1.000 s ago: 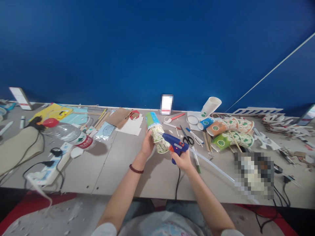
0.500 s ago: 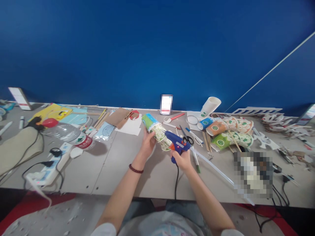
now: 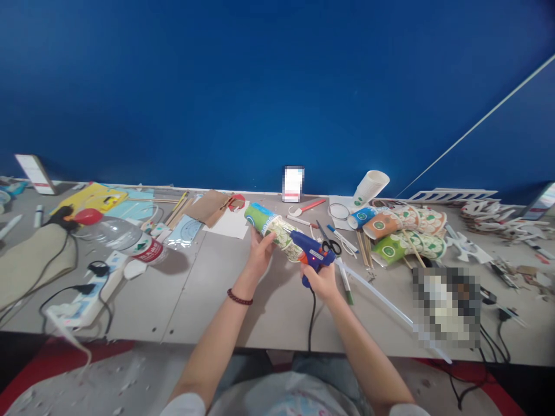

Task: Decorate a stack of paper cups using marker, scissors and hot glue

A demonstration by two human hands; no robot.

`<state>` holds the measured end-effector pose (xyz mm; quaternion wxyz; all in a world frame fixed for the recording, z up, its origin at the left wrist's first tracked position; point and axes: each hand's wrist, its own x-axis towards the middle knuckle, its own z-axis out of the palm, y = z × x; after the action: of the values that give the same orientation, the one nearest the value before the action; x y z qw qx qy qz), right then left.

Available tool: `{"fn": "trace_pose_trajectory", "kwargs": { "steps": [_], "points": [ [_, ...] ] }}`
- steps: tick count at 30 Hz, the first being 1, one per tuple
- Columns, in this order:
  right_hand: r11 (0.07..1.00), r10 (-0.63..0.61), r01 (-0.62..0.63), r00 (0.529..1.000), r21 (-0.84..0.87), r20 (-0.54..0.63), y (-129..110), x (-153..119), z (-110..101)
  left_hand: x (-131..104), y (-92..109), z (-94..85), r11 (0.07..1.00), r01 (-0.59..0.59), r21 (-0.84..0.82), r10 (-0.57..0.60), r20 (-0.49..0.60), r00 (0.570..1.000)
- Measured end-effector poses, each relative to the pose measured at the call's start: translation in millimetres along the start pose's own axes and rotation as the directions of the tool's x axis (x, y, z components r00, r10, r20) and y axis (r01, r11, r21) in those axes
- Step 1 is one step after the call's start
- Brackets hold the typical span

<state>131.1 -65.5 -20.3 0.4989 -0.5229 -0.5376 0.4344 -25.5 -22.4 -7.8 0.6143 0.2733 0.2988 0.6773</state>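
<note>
My left hand (image 3: 261,252) is wrapped round a tilted column of joined paper cups (image 3: 282,236), blue and green at the upper left end and leaf-patterned below. In my right hand (image 3: 321,279) is a blue hot glue gun (image 3: 313,252) with an orange front part and a small red light. Its nozzle end lies against or just over the side of the cups; I cannot tell if it touches. A long clear glue stick (image 3: 381,297) runs out from the gun's rear towards the lower right. The gun's black cord hangs over the table edge.
Black scissors (image 3: 330,247), a blue pen and wooden sticks (image 3: 365,248) lie right of the gun. Further right are more joined paper cups (image 3: 392,222) and a white cup stack (image 3: 370,188). At left, a plastic bottle (image 3: 125,237) lies near a power strip (image 3: 97,294). A phone (image 3: 293,184) leans on the wall.
The cup column has shifted slightly left in my left hand and looks a little turned. My right hand and the glue gun stay almost in place.
</note>
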Motion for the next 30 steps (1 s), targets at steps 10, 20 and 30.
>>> {"fn": "trace_pose_trajectory", "kwargs": {
  "steps": [10, 20, 30],
  "points": [
    [0.999, -0.030, 0.030, 1.000, -0.028, 0.000, -0.6, 0.0, 0.5, 1.0, -4.1, -4.6, 1.000, -0.003, -0.004, 0.003, -0.026, 1.000],
    [0.978, -0.184, 0.183, 0.983, -0.096, -0.003, -3.8, 1.2, 0.6, 2.1, -4.1, -2.8, 1.000, -0.007, -0.003, 0.007, -0.063, 0.998],
    [0.962, -0.221, 0.218, 0.975, -0.163, 0.001, 1.8, 1.0, -1.3, 1.7, -4.9, -3.6, 1.000, -0.004, 0.012, 0.005, -0.092, 0.996]
  ]
}}
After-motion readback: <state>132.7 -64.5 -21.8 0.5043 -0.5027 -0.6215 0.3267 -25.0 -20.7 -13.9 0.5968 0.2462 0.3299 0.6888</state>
